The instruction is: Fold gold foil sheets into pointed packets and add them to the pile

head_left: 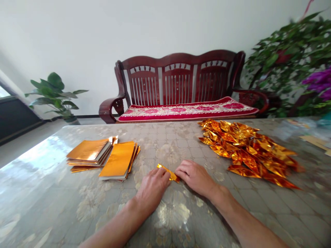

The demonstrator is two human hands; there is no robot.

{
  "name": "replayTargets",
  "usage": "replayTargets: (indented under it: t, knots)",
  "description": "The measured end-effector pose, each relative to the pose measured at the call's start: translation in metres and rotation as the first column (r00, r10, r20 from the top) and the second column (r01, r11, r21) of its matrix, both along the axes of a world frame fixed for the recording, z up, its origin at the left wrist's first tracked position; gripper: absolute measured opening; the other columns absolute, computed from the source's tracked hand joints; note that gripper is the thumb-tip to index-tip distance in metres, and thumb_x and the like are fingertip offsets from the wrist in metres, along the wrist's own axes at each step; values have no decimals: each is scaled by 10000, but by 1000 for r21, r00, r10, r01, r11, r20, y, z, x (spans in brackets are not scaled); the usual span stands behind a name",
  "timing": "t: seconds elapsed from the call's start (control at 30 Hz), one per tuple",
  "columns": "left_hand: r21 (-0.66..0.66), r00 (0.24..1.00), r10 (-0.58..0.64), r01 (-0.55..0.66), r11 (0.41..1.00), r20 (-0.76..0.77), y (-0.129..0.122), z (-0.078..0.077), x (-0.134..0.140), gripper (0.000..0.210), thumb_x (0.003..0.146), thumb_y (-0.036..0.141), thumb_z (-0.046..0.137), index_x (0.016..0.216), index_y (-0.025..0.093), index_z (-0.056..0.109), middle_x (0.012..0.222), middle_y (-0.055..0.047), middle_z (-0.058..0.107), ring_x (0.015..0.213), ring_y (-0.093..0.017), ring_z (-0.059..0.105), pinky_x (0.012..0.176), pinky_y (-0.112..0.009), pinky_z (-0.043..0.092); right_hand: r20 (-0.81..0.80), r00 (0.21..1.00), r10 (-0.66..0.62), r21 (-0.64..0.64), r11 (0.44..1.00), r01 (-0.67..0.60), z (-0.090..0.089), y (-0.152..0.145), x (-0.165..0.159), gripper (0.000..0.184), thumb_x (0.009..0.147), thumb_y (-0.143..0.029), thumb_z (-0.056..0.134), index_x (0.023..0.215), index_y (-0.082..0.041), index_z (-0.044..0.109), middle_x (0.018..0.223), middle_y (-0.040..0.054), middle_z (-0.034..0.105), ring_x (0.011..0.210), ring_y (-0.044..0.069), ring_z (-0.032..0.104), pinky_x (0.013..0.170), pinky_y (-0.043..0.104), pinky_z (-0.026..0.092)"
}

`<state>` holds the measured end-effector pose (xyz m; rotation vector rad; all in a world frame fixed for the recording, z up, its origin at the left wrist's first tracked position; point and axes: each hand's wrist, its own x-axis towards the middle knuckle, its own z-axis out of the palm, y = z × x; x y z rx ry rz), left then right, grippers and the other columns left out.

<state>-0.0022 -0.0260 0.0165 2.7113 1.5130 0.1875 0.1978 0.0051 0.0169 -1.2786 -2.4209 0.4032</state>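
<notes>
A narrow folded piece of gold foil paper (pixel 172 175) lies on the table between my two hands. My left hand (pixel 155 182) is closed on its left part, fingers bent over it and hiding some of it. At its right end, my right hand (pixel 192 175) has its fingers pressed together on the foil; the thumb is mostly hidden. Left of my hands sit two stacks of flat gold foil sheets, one stack (pixel 89 150) behind the nearer one (pixel 117 159). To the right spreads a heap of folded gold foil pieces (pixel 243 148) with pointed ends.
The table (pixel 165 137) has a glossy patterned cover. Clear plastic (pixel 294 126) and a flat tan piece (pixel 314 140) lie at its right. Beyond stands a dark red wooden bench (pixel 178 79) with a red floral cushion (pixel 186 109), with plants (pixel 55 93) on both sides.
</notes>
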Motion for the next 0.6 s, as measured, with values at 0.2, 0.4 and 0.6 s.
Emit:
replayTargets:
  t: [0.2,0.4,0.6]
  knots:
    - [-21,988,132,-131,991,83,4,6,2,151,980,318,508,945,221,618,998,-19,625,958,-195,598,796,-300,497,33,993,-110,48,993,109,-2,-3,-13,57,871,-228,646,816,-218,635,855,1,632,863,168,577,717,269,388]
    - [-2,999,42,-41,999,34,-1,9,-6,338,855,346,704,1151,235,584,1219,-43,613,1125,-240,575,957,-392,481,-6,1000,27,88,996,-27,-6,-4,-7,155,904,-139,572,865,-229,692,871,5,623,883,157,563,766,267,399]
    - [25,995,-101,101,995,-14,-15,2,-14,843,635,634,778,1291,174,518,1394,-162,529,1318,-362,466,1129,-551,341,-14,974,224,112,969,-221,-4,-8,-7,161,826,-79,602,791,-200,701,830,14,627,827,160,547,758,282,407]
